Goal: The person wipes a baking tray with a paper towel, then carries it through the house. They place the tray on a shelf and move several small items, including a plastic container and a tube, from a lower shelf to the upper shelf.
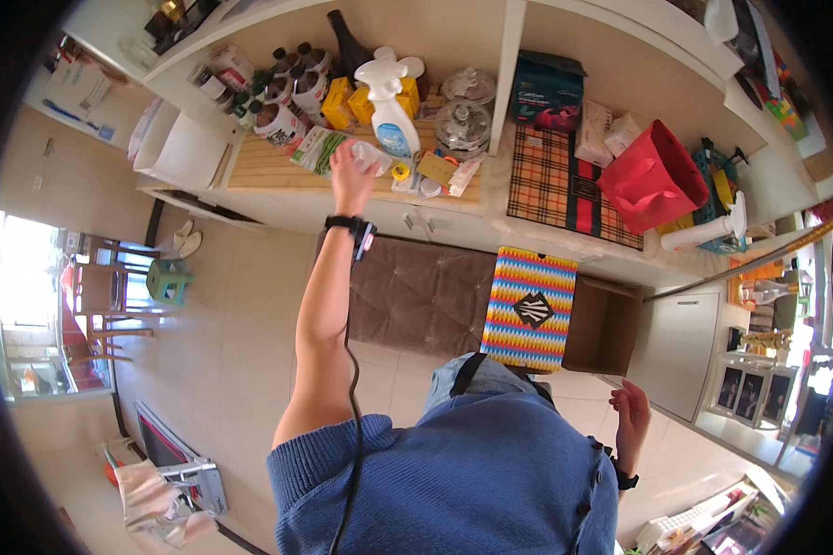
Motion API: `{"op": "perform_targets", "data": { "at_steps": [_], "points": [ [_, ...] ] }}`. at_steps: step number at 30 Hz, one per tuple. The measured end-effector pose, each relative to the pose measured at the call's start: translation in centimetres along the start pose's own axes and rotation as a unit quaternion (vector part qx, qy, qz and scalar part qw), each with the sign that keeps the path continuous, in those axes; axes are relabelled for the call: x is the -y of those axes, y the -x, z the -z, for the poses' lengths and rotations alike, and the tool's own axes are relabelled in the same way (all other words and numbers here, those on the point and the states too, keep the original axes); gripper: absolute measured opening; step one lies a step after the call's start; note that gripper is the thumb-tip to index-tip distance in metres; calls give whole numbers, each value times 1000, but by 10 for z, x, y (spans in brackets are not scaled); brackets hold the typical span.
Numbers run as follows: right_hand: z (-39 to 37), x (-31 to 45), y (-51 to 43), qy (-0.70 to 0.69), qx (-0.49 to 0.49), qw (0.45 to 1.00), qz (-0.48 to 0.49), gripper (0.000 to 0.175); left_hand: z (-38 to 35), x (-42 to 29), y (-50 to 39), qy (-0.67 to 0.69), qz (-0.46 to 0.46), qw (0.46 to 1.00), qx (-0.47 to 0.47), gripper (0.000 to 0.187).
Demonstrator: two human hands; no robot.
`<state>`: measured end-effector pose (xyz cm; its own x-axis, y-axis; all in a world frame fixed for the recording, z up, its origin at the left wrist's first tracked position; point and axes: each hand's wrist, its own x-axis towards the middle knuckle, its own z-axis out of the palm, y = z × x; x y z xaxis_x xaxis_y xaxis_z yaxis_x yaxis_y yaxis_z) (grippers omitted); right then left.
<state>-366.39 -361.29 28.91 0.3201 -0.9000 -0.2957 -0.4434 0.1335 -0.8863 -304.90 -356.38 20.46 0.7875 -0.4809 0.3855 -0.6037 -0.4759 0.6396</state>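
Note:
My left hand (352,173) reaches over the wooden shelf top with its fingers around a crumpled clear plastic bag (371,157). Partly under that hand lies a green and white packet (319,148). Just beyond stands a white spray bottle (391,114) with a blue label. To the right of the hand are a small yellow round item (400,172), a white round lid or tub (430,187) and a tan card or packet (436,168). My right hand (630,416) hangs at my right side, holding nothing, its fingers loosely curled and apart.
Dark bottles (278,123), yellow boxes (339,104) and lidded glass bowls (462,128) crowd the shelf. Rightward are a plaid bag (545,180) and a red paper bag (656,177). A brown tufted bench (416,291), a zigzag-patterned box lid (531,309) and an open cardboard box (600,326) are below.

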Motion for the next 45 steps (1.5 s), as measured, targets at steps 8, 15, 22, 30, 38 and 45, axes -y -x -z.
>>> {"op": "perform_targets", "data": {
  "at_steps": [8,15,22,30,38,45],
  "points": [
    [-25,48,-26,31,65,990,118,34,38,-179,98,410,-71,837,356,60],
    [-17,99,-45,128,26,908,397,65,27,-313,171,310,-277,804,426,62],
    [32,76,-37,1,-5,951,311,69,-1,-361,215,391,-224,723,523,72],
    [95,48,-56,-108,-52,933,339,53,-33,-407,252,425,-196,739,484,73],
    [341,101,-155,-15,-404,846,348,55,-38,-394,276,410,-84,777,471,57],
    [469,117,-254,202,-470,841,177,60,-28,-375,286,415,-13,816,402,49]
  ]
}}
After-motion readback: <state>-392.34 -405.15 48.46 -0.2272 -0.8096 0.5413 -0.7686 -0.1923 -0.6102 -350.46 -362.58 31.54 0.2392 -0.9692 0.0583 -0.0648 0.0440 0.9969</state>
